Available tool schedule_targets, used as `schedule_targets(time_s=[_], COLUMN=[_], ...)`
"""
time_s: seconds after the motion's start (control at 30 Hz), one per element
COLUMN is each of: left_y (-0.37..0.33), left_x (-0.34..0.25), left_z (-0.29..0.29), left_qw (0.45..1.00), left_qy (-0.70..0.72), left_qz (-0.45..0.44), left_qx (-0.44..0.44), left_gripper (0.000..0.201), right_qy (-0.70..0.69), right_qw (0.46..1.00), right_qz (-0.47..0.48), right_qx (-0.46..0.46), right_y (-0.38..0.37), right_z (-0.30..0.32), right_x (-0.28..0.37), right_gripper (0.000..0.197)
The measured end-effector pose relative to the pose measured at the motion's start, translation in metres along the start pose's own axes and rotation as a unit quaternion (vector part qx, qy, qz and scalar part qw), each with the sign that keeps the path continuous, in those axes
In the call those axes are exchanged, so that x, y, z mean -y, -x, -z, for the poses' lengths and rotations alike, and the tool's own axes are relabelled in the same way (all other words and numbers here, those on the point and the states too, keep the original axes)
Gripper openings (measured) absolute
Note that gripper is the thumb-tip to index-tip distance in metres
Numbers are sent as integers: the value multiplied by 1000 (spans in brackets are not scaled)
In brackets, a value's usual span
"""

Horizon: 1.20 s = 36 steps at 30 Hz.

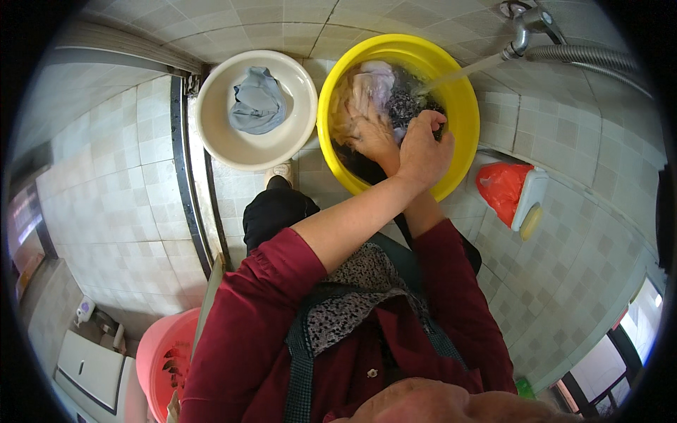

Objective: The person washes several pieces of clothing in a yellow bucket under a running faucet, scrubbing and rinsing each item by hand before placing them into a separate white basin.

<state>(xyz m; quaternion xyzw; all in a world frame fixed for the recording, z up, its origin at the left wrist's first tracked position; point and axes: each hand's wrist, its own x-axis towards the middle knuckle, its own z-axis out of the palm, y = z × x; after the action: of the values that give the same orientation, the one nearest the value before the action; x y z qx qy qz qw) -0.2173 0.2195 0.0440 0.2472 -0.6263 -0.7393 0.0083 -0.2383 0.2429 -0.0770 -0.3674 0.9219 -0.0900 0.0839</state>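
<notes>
Two vessels side by side on the tiles (310, 180): a yellow tub (471, 134) on the right, a cream basin (209, 113) on the left. Partway through a hand wash or rinse, to judge by the contents. Most of the laundry in the tub: a pale lilac cloth (383, 76) toward the back and a dark patterned cloth (403, 102) near the middle, both wet and at least partly under water. Up at the right, a tap (522, 39), running, with its stream (462, 72) falling among the cloths.

Forearms (367, 208) crossed, left over right. Right hand (374, 134) down in the water on the tub's left side, fingers open and spread over pale cloth. Left hand (427, 146) just right of it, by dark cloth, fingers curled; cannot tell whether gripping anything.

Set apart, a grey-blue cloth (259, 104), crumpled in the cream basin, touched by neither hand. Perhaps done, perhaps waiting its turn; cannot tell which. Left to do, by the look of it: the whole load in the tub, with no piece there lifted clear or wrung out.
</notes>
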Motion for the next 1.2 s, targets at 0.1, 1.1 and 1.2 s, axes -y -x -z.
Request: schedule_targets(time_s=[0.1,1.1,1.2], left_y=[-3,-49,-34], left_x=[6,67,25], left_z=[7,10,12], left_qw=[1000,984,810], left_qy=[-13,-9,525], left_qz=[11,17,232], left_qx=[1,175,119], left_gripper=[30,43,29], right_qy=[-12,-436,-403], right_qw=[996,884,887], right_qz=[-28,-156,-223], right_qx=[84,-67,-37], right_y=[9,58,37], right_z=[-31,208,177], right_x=[3,14,-15], right_gripper=[46,45,46])
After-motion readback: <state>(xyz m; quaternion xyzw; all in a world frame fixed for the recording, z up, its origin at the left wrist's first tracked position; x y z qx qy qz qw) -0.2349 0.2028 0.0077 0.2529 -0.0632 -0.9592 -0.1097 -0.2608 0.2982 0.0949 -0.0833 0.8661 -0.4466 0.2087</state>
